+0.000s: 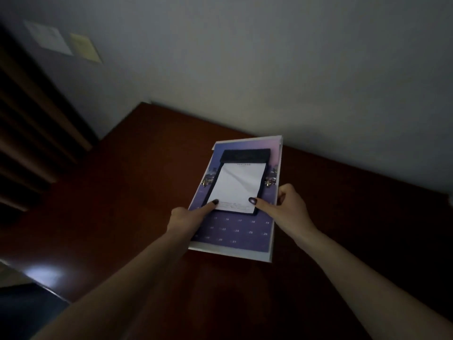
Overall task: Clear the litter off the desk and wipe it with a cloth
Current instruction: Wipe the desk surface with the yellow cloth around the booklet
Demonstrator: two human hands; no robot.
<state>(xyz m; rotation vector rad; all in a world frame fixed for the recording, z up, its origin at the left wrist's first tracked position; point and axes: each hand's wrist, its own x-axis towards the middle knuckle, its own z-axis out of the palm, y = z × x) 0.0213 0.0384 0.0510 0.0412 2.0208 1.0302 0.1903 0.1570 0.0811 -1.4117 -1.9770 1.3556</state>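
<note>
A purple calendar point(235, 231) with white numbers is held over the dark red-brown desk point(127, 182), near the wall. On top of it lies a white notepad point(236, 187) in a dark holder. My left hand point(186, 217) grips the calendar's left edge, its thumb pressing the notepad's lower left corner. My right hand point(284, 204) grips the right edge, thumb on the notepad's lower right corner. The fingers of both hands are hidden under the calendar. No cloth or litter is in view.
A pale wall point(269, 69) runs behind the desk. Two paper notes point(66, 44) are stuck on the wall at upper left. Dark wooden slats point(29, 143) stand at the left. The desk's front left edge point(46, 283) catches a glare.
</note>
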